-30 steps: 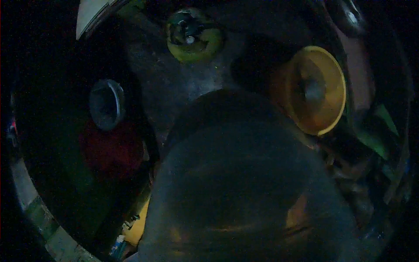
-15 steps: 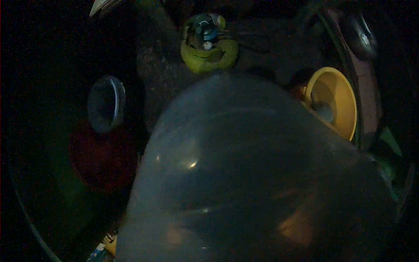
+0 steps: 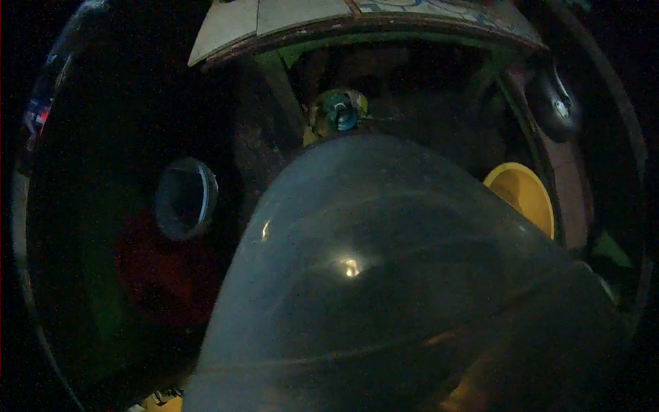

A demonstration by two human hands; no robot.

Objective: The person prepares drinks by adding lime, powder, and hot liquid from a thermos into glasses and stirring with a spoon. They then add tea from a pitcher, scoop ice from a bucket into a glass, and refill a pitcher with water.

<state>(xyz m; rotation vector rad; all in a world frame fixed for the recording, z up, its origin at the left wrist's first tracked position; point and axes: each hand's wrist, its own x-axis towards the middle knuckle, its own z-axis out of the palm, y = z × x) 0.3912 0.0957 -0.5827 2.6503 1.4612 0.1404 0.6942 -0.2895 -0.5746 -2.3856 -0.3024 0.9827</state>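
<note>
A large grey, see-through dome with a shiny, creased surface, like a puffed-up plastic bag [image 3: 371, 295], fills the middle and bottom of the head view. Whether it is a bag or a stiff tub, I cannot tell. A blurred warm-toned patch shows low on its right side. This may be my right hand, but no fingers can be made out. My left hand does not show. Past the dome's right edge leans a yellow basin [image 3: 525, 196], partly covered by it. A grey bowl [image 3: 185, 199] stands on its left, tilted, over a dark red round thing [image 3: 161, 275].
A tiled ledge [image 3: 302, 19] crosses the top above a green frame. Below it sits a round green and blue item [image 3: 340, 113]. A dark shiny rounded object [image 3: 555, 103] is at the upper right. Something yellow [image 3: 165, 404] shows at the bottom left. The surroundings are very dark.
The view has tilted up, so the tiled ledge shows at the top and the basin and bowl sit lower. The dome now covers more of the basin and the green item.
</note>
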